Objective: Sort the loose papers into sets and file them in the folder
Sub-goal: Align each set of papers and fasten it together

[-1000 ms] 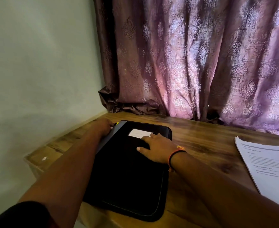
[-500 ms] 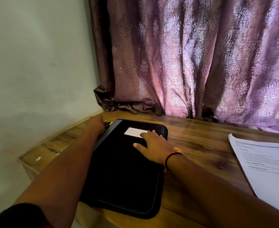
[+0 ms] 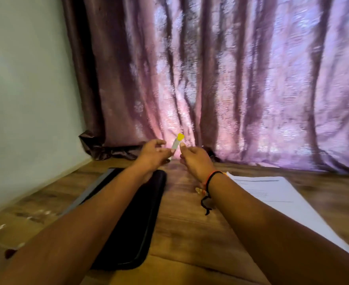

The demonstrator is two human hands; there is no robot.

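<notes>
Head view: at twelve o'clock the left hand grips the lower end of a yellow-capped pen, lifted from beside the folder. The right hand, earlier flat on the cover, now pinches its barrel. Filing has not begun: folder lies closed at seven o'clock, papers stacked at four o'clock.

**A:** Bright or dim?
**B:** Dim. Daylight glows pink through the curtain, strongest at centre; the table is shadowed at its near edge.
**A:** Sharp?
**B:** No. Motion blur smears the left hand, right hand and yellow-capped pen; wide-angle stretch bows the bottom corners.
</notes>
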